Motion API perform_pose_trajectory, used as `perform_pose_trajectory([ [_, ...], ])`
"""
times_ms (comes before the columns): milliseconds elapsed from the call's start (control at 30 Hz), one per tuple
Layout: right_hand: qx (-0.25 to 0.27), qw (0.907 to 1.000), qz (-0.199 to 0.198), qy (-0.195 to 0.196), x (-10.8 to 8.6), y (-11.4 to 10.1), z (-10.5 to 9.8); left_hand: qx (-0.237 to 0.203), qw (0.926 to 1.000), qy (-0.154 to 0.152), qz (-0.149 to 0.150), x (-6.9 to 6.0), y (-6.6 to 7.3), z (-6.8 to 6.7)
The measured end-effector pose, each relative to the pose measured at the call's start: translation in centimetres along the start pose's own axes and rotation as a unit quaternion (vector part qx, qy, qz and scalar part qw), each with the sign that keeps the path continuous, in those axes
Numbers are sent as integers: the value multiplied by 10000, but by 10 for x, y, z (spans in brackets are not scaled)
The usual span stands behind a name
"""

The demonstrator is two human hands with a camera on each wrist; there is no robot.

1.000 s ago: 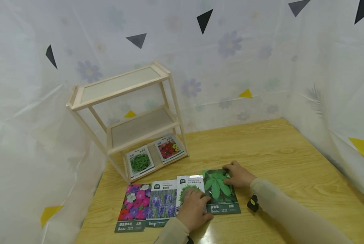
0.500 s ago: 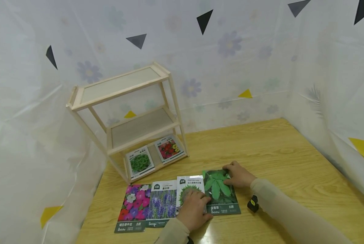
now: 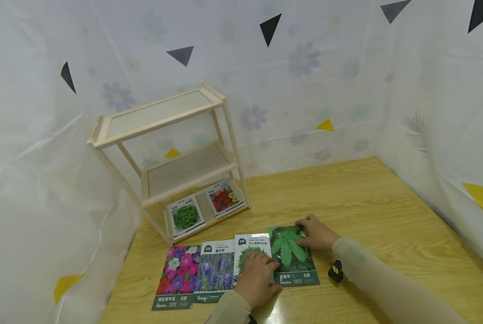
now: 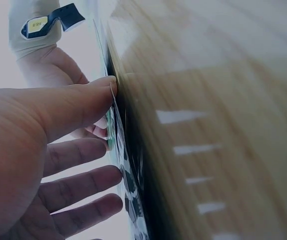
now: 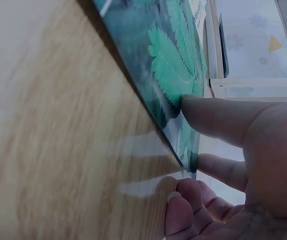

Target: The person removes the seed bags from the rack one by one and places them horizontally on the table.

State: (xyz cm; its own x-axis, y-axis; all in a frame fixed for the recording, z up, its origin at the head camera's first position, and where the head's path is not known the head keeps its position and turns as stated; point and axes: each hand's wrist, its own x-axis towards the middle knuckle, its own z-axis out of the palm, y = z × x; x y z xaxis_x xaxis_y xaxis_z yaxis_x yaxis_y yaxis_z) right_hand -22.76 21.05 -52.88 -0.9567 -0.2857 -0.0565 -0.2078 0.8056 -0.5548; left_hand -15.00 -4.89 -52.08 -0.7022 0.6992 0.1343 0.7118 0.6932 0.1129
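My left hand (image 3: 257, 279) rests on a white seed packet (image 3: 252, 241) with a spiky green picture, covering its lower part. In the left wrist view the fingers (image 4: 83, 182) are fairly straight against the packets, the thumb at an edge. My right hand (image 3: 317, 231) touches the upper right corner of a green-leaf seed packet (image 3: 292, 252). In the right wrist view the thumb (image 5: 213, 115) lies on its face, and the other fingers are at its edge and on the table. Left of these lie a lavender seed packet (image 3: 215, 270) and a petunia seed packet (image 3: 178, 274), edges close together.
Behind the row stands a three-tier wooden rack (image 3: 185, 171). Its bottom shelf holds a green-plant seed packet (image 3: 186, 216) and a red-flower seed packet (image 3: 224, 198). Bare wooden table (image 3: 346, 198) extends to the right. Patterned sheeting (image 3: 298, 90) encloses the back and sides.
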Motion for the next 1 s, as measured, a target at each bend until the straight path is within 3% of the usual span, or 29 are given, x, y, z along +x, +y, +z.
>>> perform_pose_trajectory([
  [200, -3, 10000, 3, 13, 0, -1, 0, 39, 10000, 58, -7, 0, 0, 1],
  [333, -26, 10000, 47, -17, 1, 0, -1, 138, 9994, 315, 53, -1, -1, 1],
  [500, 104, 9999, 109, 59, 0, -1, -6, 1, 9985, 531, -141, -6, -11, -11],
  [633, 377, 9989, 2, 295, 1, -10, -12, -195, 9962, 472, -705, -13, -37, -32],
  [767, 448, 9969, -486, 431, 6, -33, -14, -102, 9879, 577, -1438, -24, -70, -58],
  [900, 505, 9943, -919, 186, 13, -72, -13, -97, 9765, 732, -2024, -31, -101, -81],
  [1000, 543, 9918, -1156, -79, 26, -105, -10, -302, 9663, 550, -2498, -31, -124, -92],
])
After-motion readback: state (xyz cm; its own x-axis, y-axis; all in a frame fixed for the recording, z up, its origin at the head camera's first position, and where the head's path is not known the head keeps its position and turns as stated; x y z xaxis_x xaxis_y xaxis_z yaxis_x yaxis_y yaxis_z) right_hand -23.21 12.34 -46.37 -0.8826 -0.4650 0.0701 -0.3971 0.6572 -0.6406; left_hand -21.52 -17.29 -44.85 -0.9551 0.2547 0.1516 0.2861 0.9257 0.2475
